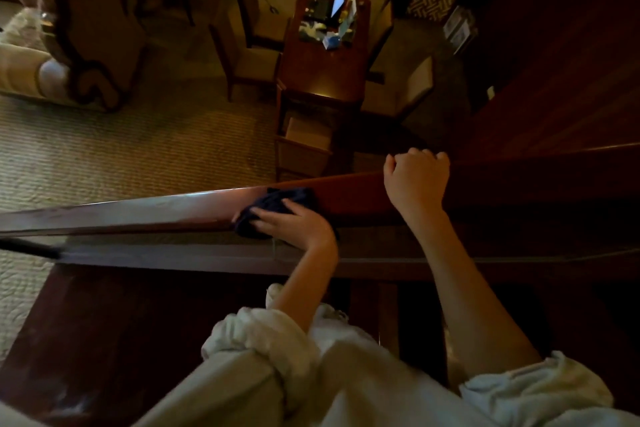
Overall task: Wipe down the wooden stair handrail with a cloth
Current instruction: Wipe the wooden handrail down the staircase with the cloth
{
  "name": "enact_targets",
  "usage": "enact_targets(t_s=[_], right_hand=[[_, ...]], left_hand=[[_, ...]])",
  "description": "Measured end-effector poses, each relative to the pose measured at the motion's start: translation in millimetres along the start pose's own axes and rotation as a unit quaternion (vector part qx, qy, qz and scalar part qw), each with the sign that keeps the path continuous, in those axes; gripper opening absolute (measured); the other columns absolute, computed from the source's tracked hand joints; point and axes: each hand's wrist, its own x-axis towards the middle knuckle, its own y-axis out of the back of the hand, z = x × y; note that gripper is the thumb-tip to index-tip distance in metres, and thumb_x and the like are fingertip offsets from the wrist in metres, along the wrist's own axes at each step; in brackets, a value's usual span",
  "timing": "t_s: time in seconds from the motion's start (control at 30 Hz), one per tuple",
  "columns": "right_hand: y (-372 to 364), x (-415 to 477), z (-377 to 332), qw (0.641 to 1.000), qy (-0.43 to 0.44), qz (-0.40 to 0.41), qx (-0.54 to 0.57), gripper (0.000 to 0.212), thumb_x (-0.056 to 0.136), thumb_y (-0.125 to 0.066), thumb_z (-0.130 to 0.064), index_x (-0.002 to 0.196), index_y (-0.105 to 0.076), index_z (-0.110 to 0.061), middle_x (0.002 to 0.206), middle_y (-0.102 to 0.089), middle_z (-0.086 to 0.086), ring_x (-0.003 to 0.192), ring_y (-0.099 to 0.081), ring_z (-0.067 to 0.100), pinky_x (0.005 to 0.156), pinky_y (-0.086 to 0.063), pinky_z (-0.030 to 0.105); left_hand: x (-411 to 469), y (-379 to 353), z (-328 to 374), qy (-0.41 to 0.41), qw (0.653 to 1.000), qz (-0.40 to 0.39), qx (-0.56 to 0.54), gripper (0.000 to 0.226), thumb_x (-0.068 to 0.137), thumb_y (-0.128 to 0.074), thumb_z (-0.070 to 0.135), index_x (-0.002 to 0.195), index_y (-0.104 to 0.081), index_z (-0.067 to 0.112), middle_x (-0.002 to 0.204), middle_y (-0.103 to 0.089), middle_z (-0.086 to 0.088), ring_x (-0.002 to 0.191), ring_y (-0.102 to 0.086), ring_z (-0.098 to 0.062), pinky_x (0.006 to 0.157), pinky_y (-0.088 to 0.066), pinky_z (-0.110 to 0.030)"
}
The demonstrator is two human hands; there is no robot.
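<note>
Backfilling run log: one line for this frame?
left hand: presses cloth on handrail | right hand: grips handrail | cloth: dark, bunched

I see left hand [294, 224] flat, fingers [269, 217] pressing the cloth [278, 199] | right hand [417, 177] curled round the handrail [138, 211] | both forearms bare, reaching forward

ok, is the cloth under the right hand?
No, the left hand presses the dark cloth on the handrail; the right hand grips bare wood.
</note>
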Motion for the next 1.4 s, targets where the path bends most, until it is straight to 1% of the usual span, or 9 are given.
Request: enact_targets(t_s=[0.13, 0.2, 0.3, 0.43, 0.6, 0.77, 0.97, 1.2, 1.4], right_hand=[[-0.5, -1.2, -22.8, 0.998, -0.001, -0.053, -0.02, 0.048, 0.105, -0.025, -0.032, 0.109, -0.068, -0.01, 0.12, -0.061, 0.009, 0.116, -0.052, 0.028, 0.102, -0.032, 0.044], [-3.8, -1.6, -36.3, 0.997, -0.01, -0.07, -0.016, 0.047, 0.105, -0.025, -0.031, 0.113, -0.066, -0.009, 0.126, -0.058, 0.01, 0.12, -0.05, 0.028, 0.102, -0.032, 0.043], [-5.7, -2.9, -41.1, 0.998, -0.042, -0.051, -0.007, 0.045, 0.104, -0.028, -0.03, 0.107, -0.067, -0.01, 0.117, -0.061, 0.009, 0.112, -0.053, 0.026, 0.098, -0.035, 0.039], [-8.8, -6.1, -40.8, 0.999, -0.041, -0.018, -0.008, 0.044, 0.102, -0.03, -0.029, 0.099, -0.069, -0.009, 0.107, -0.064, 0.009, 0.104, -0.056, 0.026, 0.094, -0.036, 0.04], [-12.2, -6.7, -37.8, 0.999, -0.033, 0.016, -0.005, 0.046, 0.103, -0.029, -0.029, 0.099, -0.07, -0.008, 0.108, -0.063, 0.009, 0.105, -0.056, 0.026, 0.097, -0.036, 0.04], [-18.9, -6.0, -39.6, 0.998, -0.035, 0.056, -0.021, 0.048, 0.104, -0.027, -0.03, 0.103, -0.07, -0.007, 0.11, -0.064, 0.009, 0.109, -0.055, 0.026, 0.099, -0.034, 0.039], [-16.8, -7.0, -41.5, 0.996, -0.044, 0.072, -0.013, 0.047, 0.103, -0.03, -0.029, 0.099, -0.069, -0.002, 0.104, -0.065, 0.012, 0.105, -0.057, 0.027, 0.1, -0.033, 0.04], [-18.1, -12.6, -80.3, 0.996, -0.085, 0.032, -0.013, 0.047, 0.105, -0.028, -0.031, 0.095, -0.07, -0.012, 0.104, -0.066, 0.005, 0.115, -0.053, 0.027, 0.112, -0.021, 0.046], [-30.8, -10.5, -96.0, 0.995, -0.084, 0.046, -0.006, 0.047, 0.106, -0.026, -0.031, 0.099, -0.07, -0.012, 0.107, -0.067, 0.003, 0.112, -0.056, 0.024, 0.105, -0.028, 0.039]], left_hand=[[-44.8, -2.0, -12.2, -0.284, 0.936, -0.152, 0.14, 0.052, 0.102, -0.03, 0.035, 0.148, -0.032, 0.011, 0.157, -0.022, -0.005, 0.147, -0.009, -0.018, 0.116, 0.011, -0.026], [-29.0, 3.3, -9.7, -0.345, 0.9, -0.188, 0.19, 0.058, 0.1, -0.022, 0.045, 0.143, -0.04, 0.012, 0.152, -0.035, -0.003, 0.145, -0.018, -0.012, 0.117, 0.008, -0.022], [-4.8, 15.6, -7.0, -0.399, 0.857, -0.232, 0.231, 0.051, 0.099, -0.029, 0.04, 0.14, -0.044, 0.014, 0.148, -0.042, -0.001, 0.142, -0.027, -0.013, 0.119, -0.007, -0.026], [6.3, 25.5, -9.2, -0.421, 0.828, -0.272, 0.25, 0.052, 0.098, -0.029, 0.041, 0.143, -0.041, 0.017, 0.149, -0.04, 0.0, 0.143, -0.027, -0.015, 0.117, -0.008, -0.024], [11.4, 22.7, -10.7, -0.452, 0.817, -0.266, 0.241, 0.043, 0.101, -0.04, 0.033, 0.138, -0.046, 0.013, 0.145, -0.046, -0.005, 0.138, -0.036, -0.023, 0.115, -0.021, -0.034], [37.6, 32.7, -22.5, -0.543, 0.755, -0.287, 0.23, 0.052, 0.098, -0.032, 0.041, 0.14, -0.044, 0.012, 0.144, -0.047, -0.007, 0.136, -0.04, -0.023, 0.111, -0.03, -0.036], [66.6, 43.0, -27.9, -0.589, 0.707, -0.319, 0.225, 0.044, 0.101, -0.043, 0.032, 0.14, -0.043, 0.012, 0.145, -0.046, -0.006, 0.136, -0.04, -0.022, 0.11, -0.032, -0.037], [107.7, 57.3, -22.0, -0.571, 0.69, -0.362, 0.257, 0.046, 0.101, -0.041, 0.035, 0.144, -0.038, 0.02, 0.151, -0.038, -0.001, 0.14, -0.032, -0.018, 0.113, -0.028, -0.036], [87.6, 30.8, -6.2, -0.557, 0.705, -0.359, 0.253, 0.042, 0.102, -0.038, 0.031, 0.14, -0.043, 0.013, 0.141, -0.049, -0.005, 0.131, -0.045, -0.021, 0.108, -0.036, -0.036]])
